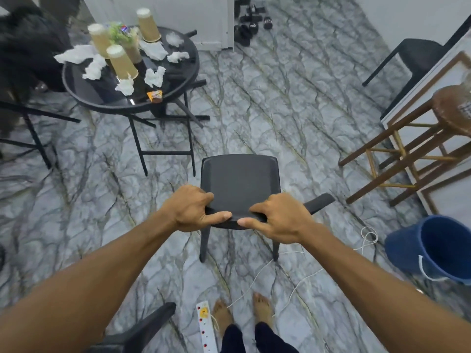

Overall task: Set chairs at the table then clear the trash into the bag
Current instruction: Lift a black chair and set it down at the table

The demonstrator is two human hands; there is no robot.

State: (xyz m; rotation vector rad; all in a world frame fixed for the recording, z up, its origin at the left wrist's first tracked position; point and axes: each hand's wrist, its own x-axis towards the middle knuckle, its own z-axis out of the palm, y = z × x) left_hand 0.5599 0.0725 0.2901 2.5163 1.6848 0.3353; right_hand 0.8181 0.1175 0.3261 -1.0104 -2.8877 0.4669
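Around the black chair [239, 179] there's plenty of stuff. The round black table [76, 93] is beyond it and off to the left, covered in upside-down paper cups [121, 61], crumpled tissues [154, 77] and an orange snack wrapper [155, 96] near the edge facing the chair. Only bare marble-look floor lies between the chair and the table's legs. Right of the chair there's a wooden stool [420, 138], and a blue bucket [438, 248] sits right of it on the person's side. A second black chair [418, 57] is far beyond on the right, and some sandals [251, 19] are way past it by the wall. A white cable [257, 276] trails on the floor just behind the chair's rear legs, next to a power strip [207, 327] by the person's bare feet. The chair itself is plain matte black with a squarish seat, standing mid-floor with its seat pointing away from the person. Can't tell if its legs are touching the floor. Both arms are stretched forward. The left hand [191, 208] and right hand [280, 217] grip the top of the backrest side by side, fingers curled over the far edge and thumbs lying along the near side, tips nearly meeting.
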